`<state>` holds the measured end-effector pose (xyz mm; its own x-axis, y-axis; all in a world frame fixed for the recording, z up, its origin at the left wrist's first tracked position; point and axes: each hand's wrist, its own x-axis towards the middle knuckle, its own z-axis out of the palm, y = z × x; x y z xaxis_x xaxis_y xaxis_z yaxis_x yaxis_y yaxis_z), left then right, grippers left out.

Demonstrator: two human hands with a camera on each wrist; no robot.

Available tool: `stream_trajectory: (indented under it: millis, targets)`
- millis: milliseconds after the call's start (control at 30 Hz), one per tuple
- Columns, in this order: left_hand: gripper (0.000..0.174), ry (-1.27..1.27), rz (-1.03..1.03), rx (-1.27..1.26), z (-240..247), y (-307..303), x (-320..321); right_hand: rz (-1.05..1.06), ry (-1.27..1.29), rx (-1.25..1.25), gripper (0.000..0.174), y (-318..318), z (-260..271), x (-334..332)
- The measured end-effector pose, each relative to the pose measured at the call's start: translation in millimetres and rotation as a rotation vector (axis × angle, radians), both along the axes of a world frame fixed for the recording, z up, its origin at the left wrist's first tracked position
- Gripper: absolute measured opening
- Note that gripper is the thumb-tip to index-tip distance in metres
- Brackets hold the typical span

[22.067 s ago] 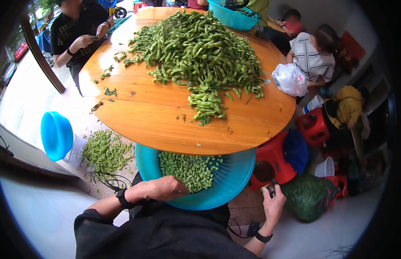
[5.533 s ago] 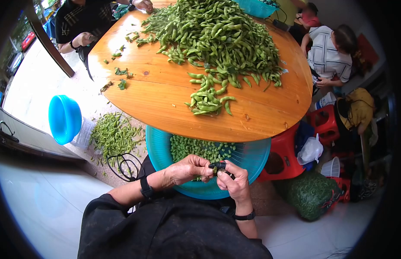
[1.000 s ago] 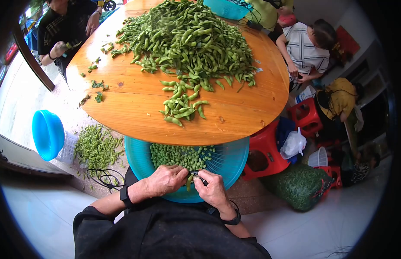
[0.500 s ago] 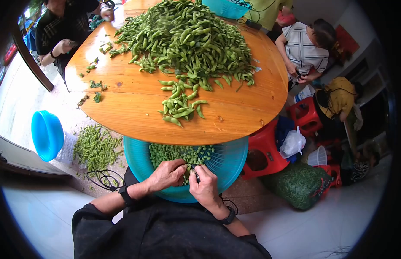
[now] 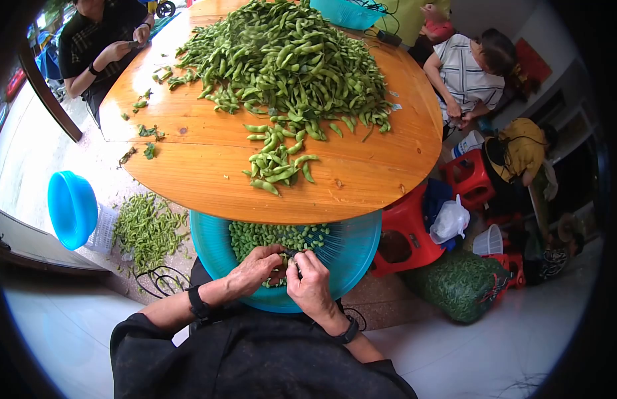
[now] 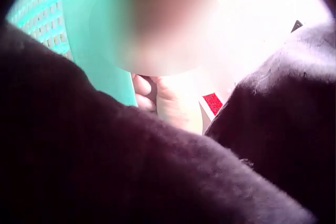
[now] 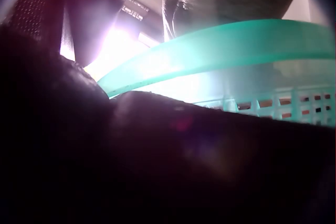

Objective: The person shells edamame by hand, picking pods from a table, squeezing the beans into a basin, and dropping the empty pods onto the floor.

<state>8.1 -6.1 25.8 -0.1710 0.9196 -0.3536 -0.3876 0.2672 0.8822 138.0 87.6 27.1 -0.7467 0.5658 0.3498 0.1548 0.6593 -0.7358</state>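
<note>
Over the near side of a teal basket (image 5: 358,266), my left hand (image 5: 255,271) and right hand (image 5: 310,286) almost meet at the fingertips. The right fingers pinch a small dark item (image 5: 291,253). Curled left fingers hold what looks like a green pod, mostly hidden. Shelled green beans (image 5: 275,233) lie in the basket. A large heap of green pods (image 5: 295,73) covers the wooden table (image 5: 189,173), with a smaller group (image 5: 278,166) nearer me. Part of the left hand (image 6: 168,100) shows in its wrist view; the right wrist view shows mainly dark cloth and the basket rim (image 7: 226,45).
Empty-looking blue basins (image 5: 72,209) and scattered pods (image 5: 149,229) are on the floor at left. Red stools (image 5: 405,233), a white plastic bag (image 5: 449,221) and a full green sack (image 5: 458,286) stand at right. Other people sit around the table.
Both hands stay close together; the right has shifted slightly left and up. The pod hanging between them a second ago no longer shows. At upper left, the other person's hands have come together.
</note>
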Motion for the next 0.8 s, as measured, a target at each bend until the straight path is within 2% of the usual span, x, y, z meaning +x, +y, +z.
stream_trajectory:
  millis: [133, 200, 233, 300, 367, 433, 500, 567, 600, 667, 800]
  targets:
    - [0.021, 0.024, 0.002, 0.011, -0.7, -0.6, 0.9, 0.002, 0.006, 0.005, 0.007, -0.9, 2.4, -1.3]
    - [0.021, -0.3, 0.077, -0.027, -7.8, 1.6, 3.7, -0.008, -0.022, 0.011, 0.005, -0.7, 2.5, -0.7]
    - [0.021, -0.301, 0.076, -0.027, -10.7, 1.0, 4.5, -0.009, -0.023, 0.011, 0.005, 1.2, 2.5, -0.3]
    - [0.022, -0.277, 0.051, -0.016, -14.7, -2.4, 4.1, 0.016, -0.028, -0.133, 0.006, 8.6, 0.9, 1.1]
    - [0.019, -0.263, 0.041, -0.024, -10.7, -6.4, 1.7, 0.009, -0.017, -0.145, 0.009, 15.1, -4.0, 3.0]
    - [0.017, -0.25, 0.03, -0.033, -9.9, -6.1, 0.8, 0.013, -0.095, -0.423, 0.011, 18.2, -4.0, 4.6]
    - [0.012, -0.375, 0.063, -0.096, -11.8, -2.6, 2.0, 0.014, -0.076, -0.43, 0.013, 22.1, -12.4, 6.5]
    - [0.01, -0.386, 0.081, -0.076, -8.7, 0.6, 5.2, 0.001, -0.146, -0.508, 0.011, 24.8, -12.2, 7.9]
    - [0.009, -0.396, 0.099, -0.055, -7.6, 1.3, 6.0, 0.002, -0.146, -0.509, 0.011, 22.9, -9.2, 5.8]
    - [0.008, -0.348, 0.073, -0.045, -14.2, -0.4, 4.3, 0.006, 0.016, -0.071, 0.008, 14.6, -0.8, 0.8]
    - [0.007, -0.325, 0.096, -0.09, -3.5, -0.3, 2.2, 0.002, 0.041, -0.048, 0.007, 6.2, 2.9, -1.2]
